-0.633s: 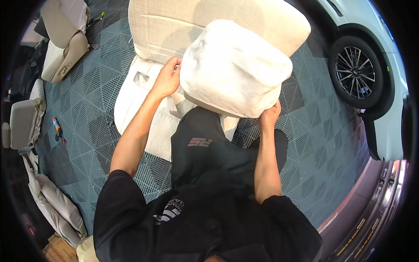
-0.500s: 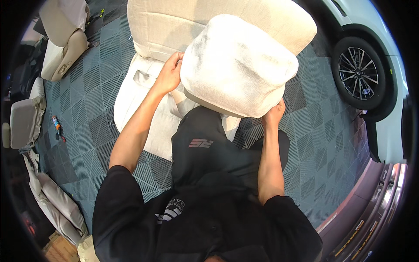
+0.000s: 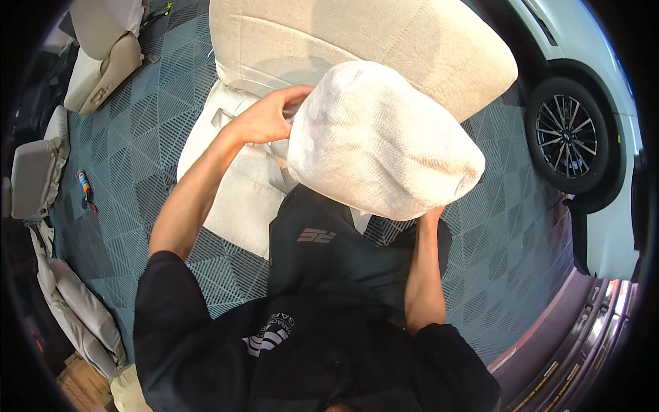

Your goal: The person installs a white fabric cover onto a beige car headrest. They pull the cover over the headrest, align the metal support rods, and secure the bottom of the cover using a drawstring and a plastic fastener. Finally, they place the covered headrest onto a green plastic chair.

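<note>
Between my hands is a rounded headrest [image 3: 377, 137] in a cream fabric cover, with soft creases toward its right end. My left hand [image 3: 271, 115] wraps around its left side, thumb and fingers apart and the fingertips partly out of sight. From below, my right hand [image 3: 431, 216] grips the lower right edge, its fingers hidden under the cloth. Beyond the headrest lies a cream car seat: its backrest [image 3: 288, 41] is at the far side and its pale cover [image 3: 240, 220] spreads nearer me. My knee sits under the headrest.
At the right stands a light-coloured car with a black-and-silver wheel [image 3: 568, 134]. Along the left are beige seats [image 3: 106, 69], seat parts [image 3: 75, 295] and a cardboard box [image 3: 86, 381]. An orange-and-blue tool or tube [image 3: 85, 185] lies on the patterned grey floor tiles [image 3: 151, 178].
The headrest has come down toward me and tilted, so its darker underside no longer shows. My left hand has opened wider around its left side; my right hand has slid further beneath it.
</note>
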`<state>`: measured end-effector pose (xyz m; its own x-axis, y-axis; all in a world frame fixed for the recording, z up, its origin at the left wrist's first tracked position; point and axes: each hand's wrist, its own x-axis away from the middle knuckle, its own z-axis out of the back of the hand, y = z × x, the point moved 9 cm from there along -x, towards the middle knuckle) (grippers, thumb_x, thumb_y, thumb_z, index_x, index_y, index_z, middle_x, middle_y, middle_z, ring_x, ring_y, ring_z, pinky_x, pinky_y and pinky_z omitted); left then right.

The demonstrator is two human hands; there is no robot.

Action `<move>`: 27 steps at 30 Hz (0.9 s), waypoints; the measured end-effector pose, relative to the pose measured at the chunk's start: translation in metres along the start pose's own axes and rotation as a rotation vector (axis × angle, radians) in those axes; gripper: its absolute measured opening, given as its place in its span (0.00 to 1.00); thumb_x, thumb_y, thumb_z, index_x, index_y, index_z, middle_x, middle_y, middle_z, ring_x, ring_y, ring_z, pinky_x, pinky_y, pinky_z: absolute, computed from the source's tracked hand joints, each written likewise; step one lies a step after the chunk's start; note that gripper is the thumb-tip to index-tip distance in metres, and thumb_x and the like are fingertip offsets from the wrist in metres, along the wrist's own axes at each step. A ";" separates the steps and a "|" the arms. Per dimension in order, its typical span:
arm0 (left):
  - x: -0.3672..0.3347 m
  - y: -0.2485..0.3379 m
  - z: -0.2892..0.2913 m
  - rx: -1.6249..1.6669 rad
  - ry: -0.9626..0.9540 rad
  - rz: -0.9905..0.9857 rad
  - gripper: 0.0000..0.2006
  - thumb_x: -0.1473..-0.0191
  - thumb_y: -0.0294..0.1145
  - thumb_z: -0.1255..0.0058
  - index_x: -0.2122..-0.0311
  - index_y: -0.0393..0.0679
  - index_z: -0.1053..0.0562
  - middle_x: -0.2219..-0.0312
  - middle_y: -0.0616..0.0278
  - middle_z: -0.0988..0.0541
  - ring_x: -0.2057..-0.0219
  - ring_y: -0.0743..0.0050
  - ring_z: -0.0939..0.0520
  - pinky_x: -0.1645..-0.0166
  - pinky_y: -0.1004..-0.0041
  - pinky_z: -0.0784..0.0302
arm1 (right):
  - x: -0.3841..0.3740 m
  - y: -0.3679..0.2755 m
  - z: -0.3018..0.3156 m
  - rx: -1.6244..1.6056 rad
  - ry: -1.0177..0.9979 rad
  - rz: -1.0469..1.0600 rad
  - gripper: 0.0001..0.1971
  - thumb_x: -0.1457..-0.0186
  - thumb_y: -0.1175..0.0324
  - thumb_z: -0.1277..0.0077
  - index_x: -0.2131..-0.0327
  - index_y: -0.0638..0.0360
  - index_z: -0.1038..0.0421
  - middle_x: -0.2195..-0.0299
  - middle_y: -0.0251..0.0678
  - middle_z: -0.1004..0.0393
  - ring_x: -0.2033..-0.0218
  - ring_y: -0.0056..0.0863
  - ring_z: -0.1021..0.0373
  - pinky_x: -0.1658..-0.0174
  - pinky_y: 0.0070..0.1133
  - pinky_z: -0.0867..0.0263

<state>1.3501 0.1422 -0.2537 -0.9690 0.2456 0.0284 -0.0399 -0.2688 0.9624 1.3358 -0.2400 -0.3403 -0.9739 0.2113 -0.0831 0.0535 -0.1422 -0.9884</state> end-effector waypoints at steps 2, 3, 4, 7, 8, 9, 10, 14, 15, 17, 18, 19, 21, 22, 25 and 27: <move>-0.005 0.003 -0.003 -0.025 -0.094 0.064 0.31 0.55 0.24 0.37 0.43 0.38 0.31 0.49 0.55 0.22 0.47 0.63 0.22 0.39 0.66 0.33 | -0.003 0.011 0.001 0.090 -0.065 0.102 0.22 0.41 0.70 0.47 0.46 0.69 0.35 0.49 0.43 0.28 0.49 0.32 0.31 0.47 0.27 0.34; -0.006 -0.002 -0.002 0.028 -0.104 0.087 0.29 0.54 0.23 0.38 0.44 0.38 0.30 0.51 0.55 0.21 0.49 0.65 0.21 0.41 0.67 0.31 | -0.004 0.031 0.006 0.018 -0.074 0.013 0.26 0.41 0.65 0.48 0.42 0.67 0.40 0.46 0.44 0.32 0.47 0.34 0.33 0.47 0.28 0.33; -0.008 -0.009 -0.001 0.081 -0.115 0.109 0.28 0.54 0.22 0.39 0.44 0.37 0.30 0.52 0.56 0.21 0.51 0.67 0.20 0.43 0.68 0.29 | -0.005 0.049 0.013 -0.054 -0.082 -0.078 0.31 0.40 0.60 0.48 0.39 0.65 0.45 0.42 0.45 0.36 0.44 0.37 0.35 0.46 0.29 0.33; -0.012 -0.024 -0.008 0.211 -0.148 0.156 0.24 0.51 0.23 0.41 0.46 0.37 0.28 0.56 0.59 0.19 0.56 0.74 0.19 0.50 0.74 0.26 | 0.000 0.070 0.019 -0.164 -0.061 -0.221 0.37 0.40 0.53 0.49 0.35 0.61 0.52 0.39 0.48 0.41 0.42 0.40 0.37 0.45 0.31 0.31; -0.014 -0.025 -0.010 0.244 -0.156 0.163 0.23 0.50 0.23 0.41 0.47 0.37 0.28 0.57 0.61 0.18 0.59 0.77 0.19 0.52 0.76 0.25 | -0.001 0.068 0.017 -0.188 -0.048 -0.241 0.37 0.40 0.52 0.50 0.35 0.61 0.53 0.39 0.48 0.41 0.42 0.40 0.36 0.45 0.31 0.31; -0.018 -0.028 -0.011 0.229 -0.150 0.165 0.22 0.50 0.22 0.43 0.47 0.37 0.28 0.57 0.61 0.18 0.58 0.77 0.19 0.52 0.75 0.25 | -0.001 0.067 0.015 -0.211 -0.034 -0.260 0.38 0.40 0.52 0.50 0.35 0.60 0.53 0.39 0.49 0.41 0.43 0.40 0.36 0.45 0.32 0.31; -0.022 -0.032 -0.011 0.215 -0.142 0.165 0.21 0.50 0.21 0.45 0.48 0.37 0.28 0.57 0.61 0.18 0.58 0.77 0.19 0.52 0.75 0.25 | -0.003 0.066 0.012 -0.235 -0.021 -0.278 0.38 0.40 0.51 0.51 0.34 0.60 0.54 0.39 0.49 0.42 0.43 0.40 0.36 0.46 0.32 0.30; -0.027 -0.034 -0.005 0.263 -0.050 0.218 0.21 0.51 0.18 0.53 0.49 0.38 0.27 0.57 0.63 0.19 0.57 0.77 0.19 0.53 0.74 0.25 | -0.010 0.032 -0.010 -0.356 0.112 -0.441 0.23 0.34 0.64 0.60 0.41 0.68 0.42 0.45 0.48 0.32 0.50 0.39 0.28 0.53 0.30 0.26; -0.028 -0.034 -0.004 0.255 -0.043 0.224 0.22 0.51 0.18 0.54 0.49 0.39 0.27 0.57 0.63 0.19 0.58 0.77 0.19 0.54 0.74 0.25 | -0.011 0.023 -0.020 -0.381 0.096 -0.468 0.22 0.34 0.65 0.60 0.41 0.68 0.41 0.45 0.48 0.31 0.50 0.39 0.28 0.54 0.30 0.26; -0.031 -0.035 -0.006 0.246 -0.035 0.231 0.22 0.52 0.17 0.56 0.49 0.39 0.27 0.57 0.63 0.19 0.58 0.78 0.20 0.54 0.74 0.25 | -0.005 0.012 -0.027 -0.444 0.037 -0.480 0.22 0.34 0.64 0.59 0.43 0.70 0.39 0.48 0.47 0.29 0.53 0.37 0.27 0.55 0.30 0.26; -0.029 -0.036 -0.004 0.190 -0.044 0.226 0.22 0.51 0.16 0.56 0.49 0.39 0.27 0.58 0.65 0.19 0.60 0.81 0.21 0.55 0.75 0.25 | -0.003 0.013 -0.026 -0.457 0.012 -0.448 0.22 0.34 0.64 0.59 0.43 0.69 0.39 0.48 0.46 0.28 0.54 0.37 0.26 0.56 0.30 0.26; -0.018 -0.040 -0.005 0.234 -0.037 0.217 0.21 0.53 0.16 0.55 0.51 0.38 0.27 0.58 0.64 0.19 0.61 0.79 0.20 0.56 0.75 0.25 | 0.001 0.016 -0.023 -0.471 -0.015 -0.416 0.22 0.34 0.64 0.59 0.43 0.69 0.39 0.49 0.46 0.28 0.55 0.36 0.26 0.56 0.30 0.26; 0.002 -0.047 -0.016 0.320 -0.050 0.186 0.18 0.56 0.15 0.51 0.56 0.36 0.26 0.60 0.61 0.19 0.63 0.76 0.20 0.58 0.74 0.25 | 0.017 0.066 -0.008 -0.615 -0.191 -0.277 0.25 0.37 0.59 0.52 0.41 0.62 0.40 0.45 0.45 0.31 0.50 0.36 0.29 0.48 0.31 0.30; 0.016 -0.055 -0.021 0.308 -0.066 0.187 0.19 0.55 0.13 0.50 0.55 0.37 0.26 0.59 0.61 0.19 0.61 0.75 0.20 0.55 0.74 0.25 | 0.038 0.078 -0.009 -0.609 -0.202 -0.348 0.25 0.37 0.59 0.51 0.42 0.63 0.39 0.46 0.45 0.31 0.51 0.36 0.29 0.49 0.31 0.30; 0.060 -0.067 -0.044 0.329 -0.077 0.238 0.20 0.55 0.09 0.48 0.55 0.37 0.27 0.57 0.58 0.20 0.54 0.73 0.21 0.47 0.72 0.26 | 0.084 0.104 -0.012 -0.530 -0.242 -0.540 0.23 0.39 0.61 0.49 0.46 0.65 0.35 0.49 0.45 0.28 0.53 0.35 0.28 0.50 0.30 0.30; 0.087 -0.072 -0.051 0.387 -0.012 0.318 0.20 0.53 0.08 0.47 0.54 0.36 0.27 0.55 0.56 0.21 0.48 0.72 0.23 0.41 0.71 0.30 | 0.086 0.111 -0.017 -0.420 -0.287 -0.617 0.22 0.40 0.61 0.47 0.48 0.67 0.33 0.51 0.45 0.27 0.54 0.35 0.27 0.51 0.29 0.30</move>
<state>1.2561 0.1355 -0.3347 -0.9155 0.2186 0.3378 0.3529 0.0331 0.9351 1.2622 -0.2210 -0.4595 -0.8704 -0.1322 0.4743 -0.4909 0.3076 -0.8151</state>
